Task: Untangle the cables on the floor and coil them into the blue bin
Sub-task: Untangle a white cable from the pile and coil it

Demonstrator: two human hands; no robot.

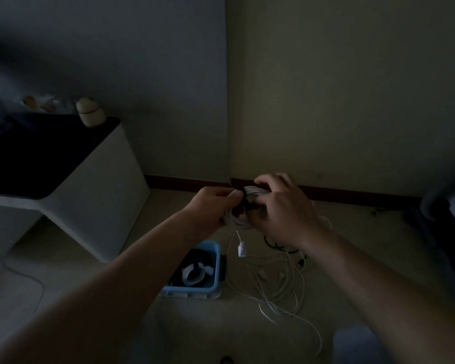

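Left hand (216, 203) and right hand (281, 211) gripped a coiled white cable (234, 220), apparently fastening a thin black strap (243, 197); the next move would call for lowering it into the blue plastic bin (189, 291) below the left hand.

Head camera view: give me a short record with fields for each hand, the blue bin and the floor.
left hand: grips the white cable coil from its left side
right hand: grips the same coil, fingers by the black strap around it
coil end: a white plug hangs below the hands
blue bin: on the floor, holding one coiled white cable
floor: tangled white cables to the right of the bin, not yet coiled
lighting: dim, fine detail unclear
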